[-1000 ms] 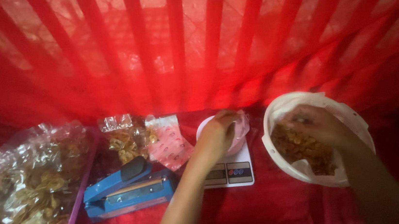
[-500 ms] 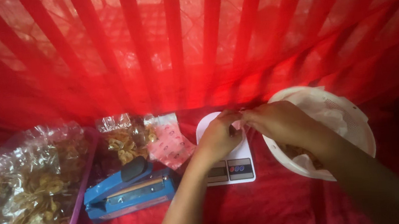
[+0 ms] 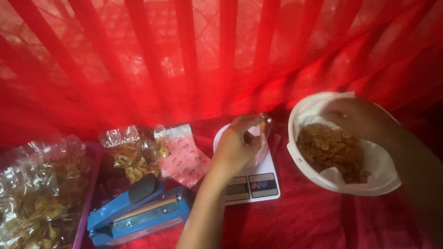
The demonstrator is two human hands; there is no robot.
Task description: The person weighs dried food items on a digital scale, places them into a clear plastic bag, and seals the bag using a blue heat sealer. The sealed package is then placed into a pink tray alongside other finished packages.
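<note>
My left hand (image 3: 238, 143) holds the mouth of a small clear plastic bag (image 3: 261, 129) that rests on a white digital kitchen scale (image 3: 253, 187). My right hand (image 3: 357, 117) hovers over the far side of a large white bag (image 3: 381, 178) of brown fried chips (image 3: 330, 150), its fingers curled just above the chips. The blur hides whether it holds any. The two hands are apart, with the scale between them and slightly left.
A blue heat sealer (image 3: 139, 213) lies left of the scale. Behind it are a sealed clear packet of chips (image 3: 127, 154) and pink patterned packets (image 3: 182, 154). A purple tray (image 3: 84, 230) with filled chip bags sits far left. Red draped cloth (image 3: 187, 52) hangs behind.
My right hand went from the white bag to the small bag on the scale, then back over the white bag. My left hand stayed on the small bag.
</note>
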